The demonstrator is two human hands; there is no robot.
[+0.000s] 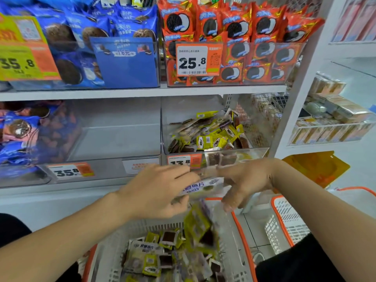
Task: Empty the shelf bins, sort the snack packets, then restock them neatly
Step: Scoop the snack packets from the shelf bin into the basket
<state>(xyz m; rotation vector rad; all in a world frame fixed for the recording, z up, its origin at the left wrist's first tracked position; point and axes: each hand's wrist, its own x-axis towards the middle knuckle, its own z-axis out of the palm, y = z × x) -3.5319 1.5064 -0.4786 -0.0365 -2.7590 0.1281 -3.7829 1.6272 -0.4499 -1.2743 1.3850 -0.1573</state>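
From the head camera, my left grip [158, 192] and right grip [246, 180] sit close together in front of the lower shelf. A white-and-purple snack packet [203, 188] spans the gap between them. Its printing is smeared by blur and I can't read it.

The left grip pinches the near end of that packet between thumb and fingers. The right grip's thumb and forefinger meet the far end while its other fingers hang down. Motion blur keeps me from telling whether it is really clamping.

Just under both grips a blurred bunch of green packets [198, 222] is in mid-air over a white basket [241, 231] with an orange rim. That basket holds a heap of mixed packets [154, 259], too many to count. A second basket [284, 218] stands right of and below the right grip, which makes two in all.

I can read five price labels:
- The 13.8 tag [180, 162] is directly above the grips.
- The lower 35.8 tag [68, 172] is up and left of the left grip.
- The 25.8 tag [193, 61] is high above.
- The 1.6元 card [124, 58] is also high above.
- The upper 35.8 tag [20, 62] is high and far left.

Above the grips, behind the 13.8 tag, a clear bin [254, 151] holds loose yellow-green packets [211, 135]. On the top shelf are orange cookie packets [262, 23] and blue cookie packets [61, 35].
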